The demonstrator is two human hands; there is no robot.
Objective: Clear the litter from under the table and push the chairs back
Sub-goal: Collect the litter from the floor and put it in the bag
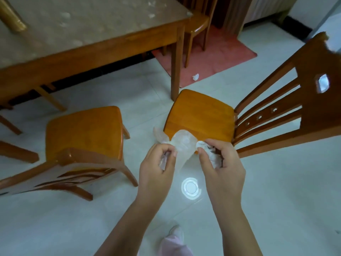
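Note:
Both hands are raised in front of me above the white tiled floor. My left hand [158,161] pinches one edge of a thin clear plastic bag [183,143]. My right hand [219,159] grips the bag's other edge together with crumpled white paper litter [212,154]. A small white paper wad [196,77] lies on the red mat [212,61] beside the table's leg. The wooden table [114,43] stands at the upper left. Two wooden chairs are pulled out from it, one at the left [83,130] and one at the right [201,115].
A third chair [195,24] is tucked at the table's far end. Another chair's legs [11,126] show at the left edge. A round ceiling-light reflection [191,187] shines on the tiles below my hands. My foot in a pale shoe [175,231] is at the bottom.

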